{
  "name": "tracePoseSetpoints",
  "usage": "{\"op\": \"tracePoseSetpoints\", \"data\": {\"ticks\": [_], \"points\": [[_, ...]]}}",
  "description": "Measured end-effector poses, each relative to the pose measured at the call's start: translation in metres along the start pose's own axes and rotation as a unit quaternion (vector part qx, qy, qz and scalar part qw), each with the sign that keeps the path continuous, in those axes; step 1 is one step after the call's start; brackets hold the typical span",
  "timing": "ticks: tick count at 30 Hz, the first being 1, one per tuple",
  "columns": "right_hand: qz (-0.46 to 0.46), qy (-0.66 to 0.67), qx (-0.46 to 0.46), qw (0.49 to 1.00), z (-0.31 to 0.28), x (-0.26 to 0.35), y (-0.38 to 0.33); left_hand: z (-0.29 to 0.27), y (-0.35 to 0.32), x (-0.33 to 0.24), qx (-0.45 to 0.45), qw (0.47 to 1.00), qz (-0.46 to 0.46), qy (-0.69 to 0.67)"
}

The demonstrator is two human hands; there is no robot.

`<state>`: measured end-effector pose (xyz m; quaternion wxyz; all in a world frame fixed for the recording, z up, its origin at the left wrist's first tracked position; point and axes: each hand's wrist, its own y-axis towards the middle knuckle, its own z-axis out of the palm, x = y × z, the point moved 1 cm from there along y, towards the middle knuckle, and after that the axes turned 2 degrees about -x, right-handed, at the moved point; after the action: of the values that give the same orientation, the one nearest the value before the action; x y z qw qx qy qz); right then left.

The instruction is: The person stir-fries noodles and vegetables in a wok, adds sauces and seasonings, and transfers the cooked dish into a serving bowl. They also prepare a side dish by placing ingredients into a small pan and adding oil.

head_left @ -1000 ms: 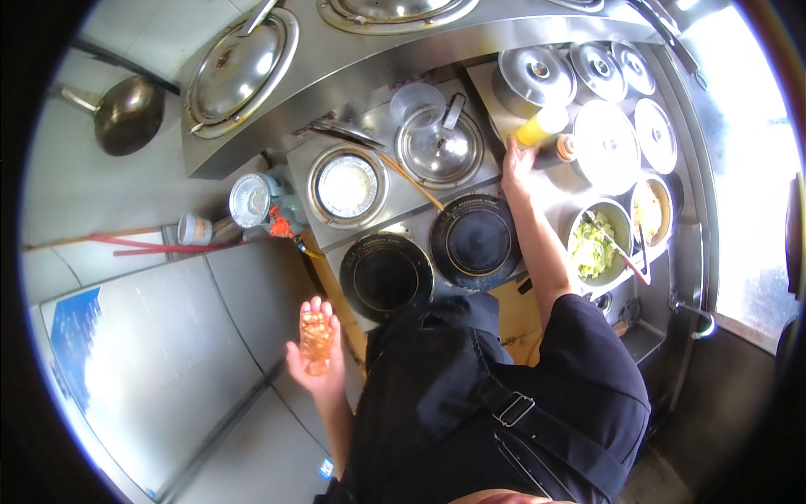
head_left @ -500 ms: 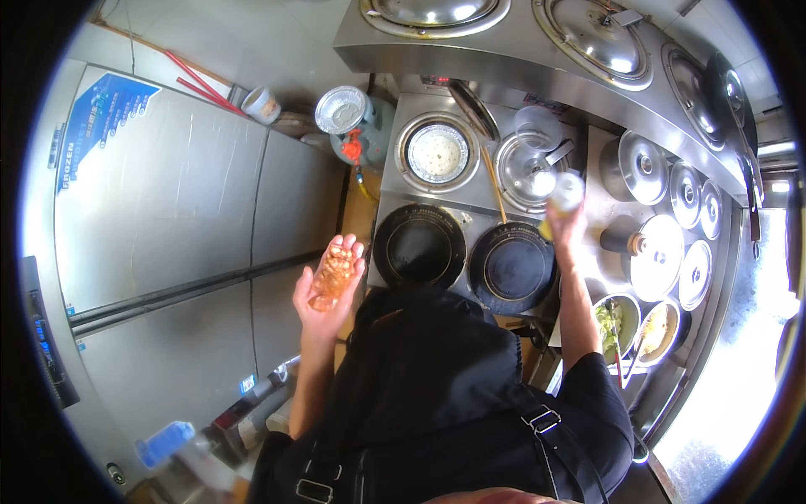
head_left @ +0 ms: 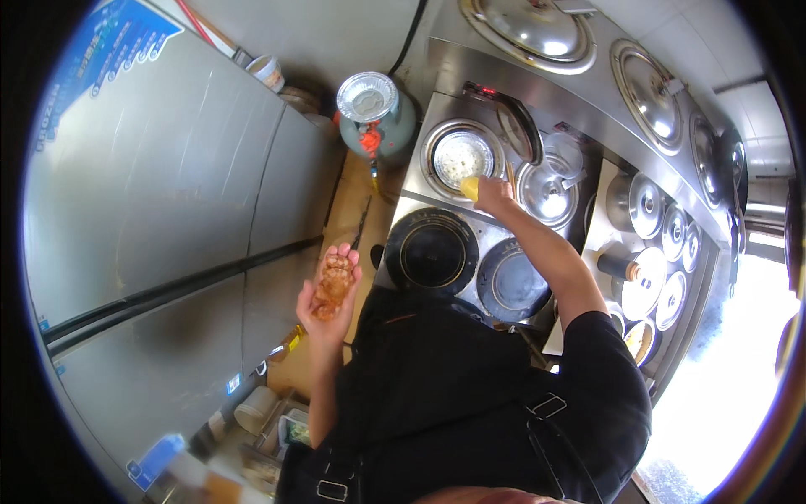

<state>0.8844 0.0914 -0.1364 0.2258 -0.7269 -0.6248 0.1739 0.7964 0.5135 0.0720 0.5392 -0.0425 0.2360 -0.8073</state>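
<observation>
On the palm of my left hand (head_left: 329, 329) lies a lump of wet, reddish-brown raw meat (head_left: 335, 284), held out in the air left of the stove, fingers cupped under it. My right hand (head_left: 497, 196) is closed round a small container (head_left: 470, 187) whose yellow end points toward a foil bowl (head_left: 463, 156); the fingers hide the rest. That bowl sits in a round metal well and holds something pale. Nearer to me are a black round pan (head_left: 431, 250) on the left and a second dark pan (head_left: 515, 280) on the right.
A raised dark lid (head_left: 518, 128) stands behind the foil bowl. A stack of foil bowls (head_left: 367, 97) tops a gas cylinder (head_left: 395, 130). Lidded steel pots (head_left: 646, 204) line the right counter. A large freezer (head_left: 168, 160) fills the left side.
My right hand has swung left with the container, from above the steel lid to the foil bowl's edge. The view has turned and shifted; my left hand still holds the meat.
</observation>
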Motion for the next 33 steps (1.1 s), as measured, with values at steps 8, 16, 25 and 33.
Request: {"op": "tracePoseSetpoints", "data": {"ticks": [8,16,25,33], "points": [[0.006,-0.116,-0.028,0.993,-0.027,0.009,0.068,-0.050,0.012,-0.038,-0.005,0.998,0.040,-0.055],[0.129,-0.157,0.065,0.977,-0.031,-0.012,0.090,-0.058,0.034,-0.053,0.022,0.998,0.047,-0.033],[-0.013,-0.139,0.166,0.976,-0.031,0.019,0.032,-0.059,0.035,-0.045,-0.005,0.999,0.039,-0.009],[0.135,0.000,0.002,0.991,-0.056,0.013,0.049,-0.058,0.037,-0.042,0.013,0.999,0.032,0.008]]}}
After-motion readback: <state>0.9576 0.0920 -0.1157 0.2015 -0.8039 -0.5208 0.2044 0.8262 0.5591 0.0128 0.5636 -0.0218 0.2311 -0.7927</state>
